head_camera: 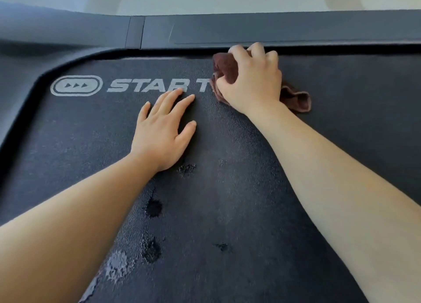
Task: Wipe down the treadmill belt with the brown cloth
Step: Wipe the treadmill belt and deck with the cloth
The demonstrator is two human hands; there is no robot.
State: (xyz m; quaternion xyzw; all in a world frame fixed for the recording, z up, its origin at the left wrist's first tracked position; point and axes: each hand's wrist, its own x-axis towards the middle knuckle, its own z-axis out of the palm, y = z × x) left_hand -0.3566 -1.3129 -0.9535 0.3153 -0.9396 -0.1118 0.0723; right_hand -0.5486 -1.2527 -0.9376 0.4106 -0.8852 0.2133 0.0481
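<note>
Wiping the far edge of the belt

The right hand [250, 79] has its grip closed on the bunched brown cloth [296, 99], pressing it to the belt [227, 189]; wet patches [153, 208] lie nearer than that grip, beside the flat, empty left hand [159, 129].

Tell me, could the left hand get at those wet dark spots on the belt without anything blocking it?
Probably yes. The left hand lies flat and empty on the belt, and the wet spots sit uncovered just behind its wrist.
</note>
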